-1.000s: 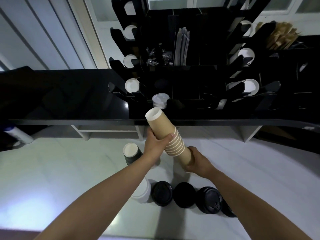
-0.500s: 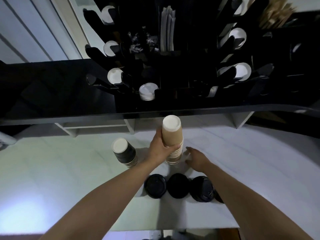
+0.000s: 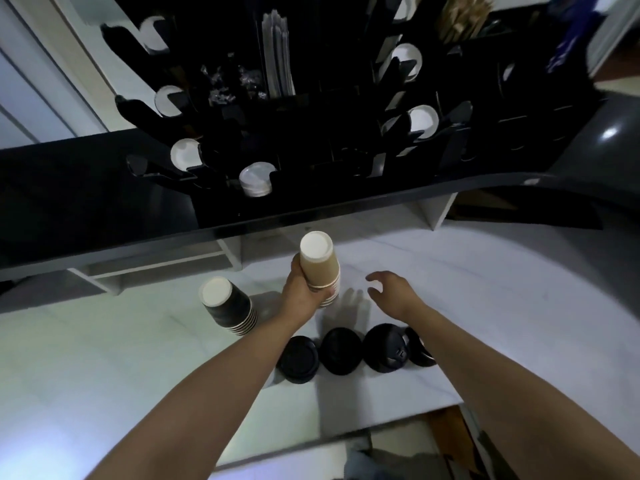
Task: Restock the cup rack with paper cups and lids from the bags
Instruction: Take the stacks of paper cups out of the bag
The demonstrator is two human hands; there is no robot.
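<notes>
My left hand (image 3: 303, 292) grips a stack of tan paper cups (image 3: 319, 265), upside down and upright on the white counter. To its right, my right hand (image 3: 391, 288) hovers with relaxed fingers and holds nothing. A stack of black paper cups (image 3: 228, 306) stands upside down to the left. Several black lids (image 3: 337, 349) lie in a row near me. The black cup rack (image 3: 311, 109) sits on the dark shelf above, with white cup bottoms showing in its slots and a pile of white lids (image 3: 255, 179) at its front.
The dark shelf edge (image 3: 311, 216) overhangs the white counter (image 3: 485, 306). Napkins (image 3: 277, 60) and wooden stirrers (image 3: 462, 15) stand in the rack. The counter's near edge (image 3: 398, 415) drops to the floor below.
The tan cup stack went from tilted in both hands to upright on the counter. My right hand let go and moved off to the right. The view tilted down.
</notes>
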